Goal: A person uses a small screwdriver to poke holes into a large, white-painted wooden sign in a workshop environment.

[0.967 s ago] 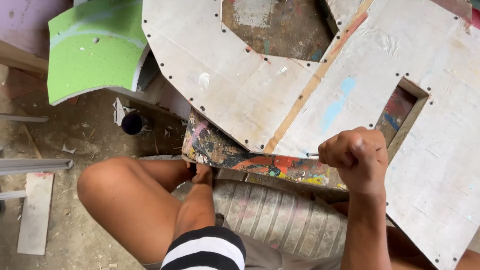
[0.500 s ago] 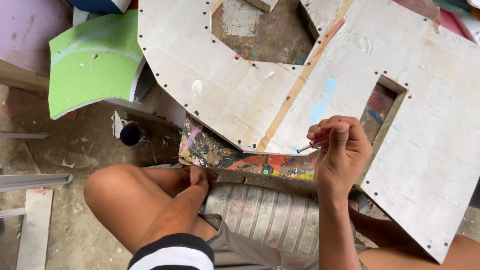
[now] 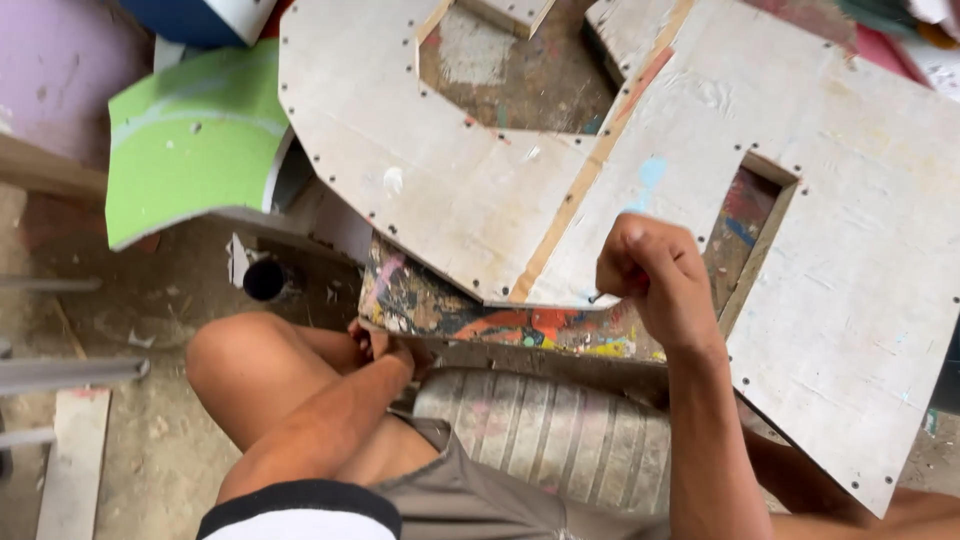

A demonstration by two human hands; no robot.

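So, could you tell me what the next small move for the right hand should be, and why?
Probably bring the right hand straight down so the thin tool pinched in its fingers meets the lower edge of the pale plywood cut-out panel. The fist is closed just over that edge, beside the row of small fasteners, and the left hand already braces the paint-splattered board under it.

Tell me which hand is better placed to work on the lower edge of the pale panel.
Probably the right hand: it is fisted on a thin tool at the pale panel edge. The left hand sits lower, at the paint-splashed board.
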